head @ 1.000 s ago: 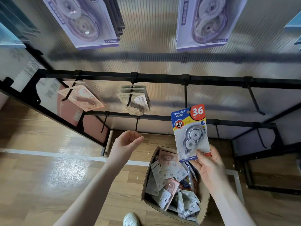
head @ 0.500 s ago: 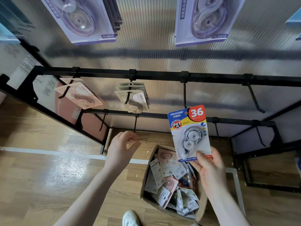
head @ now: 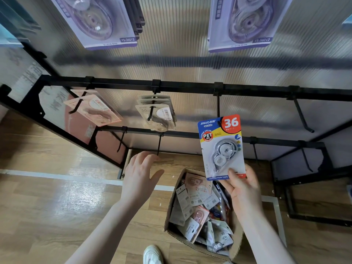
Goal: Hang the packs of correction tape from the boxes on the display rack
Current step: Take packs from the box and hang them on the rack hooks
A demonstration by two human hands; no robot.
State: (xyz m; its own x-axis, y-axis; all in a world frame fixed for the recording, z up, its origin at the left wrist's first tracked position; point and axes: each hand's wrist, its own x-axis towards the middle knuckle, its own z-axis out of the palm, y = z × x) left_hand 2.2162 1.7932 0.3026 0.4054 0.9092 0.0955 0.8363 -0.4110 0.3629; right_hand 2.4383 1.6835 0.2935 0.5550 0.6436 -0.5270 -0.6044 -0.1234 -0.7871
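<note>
The right hand pinches the bottom edge of an upright blue-and-yellow correction tape pack (a red "36" at its top) in front of the display rack, the left hand hovers spread, and the cardboard box below holds jumbled packs.

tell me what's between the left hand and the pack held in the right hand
No object. In the head view, only wooden floor and the cardboard box's rim show between the left hand and the pack.
</note>
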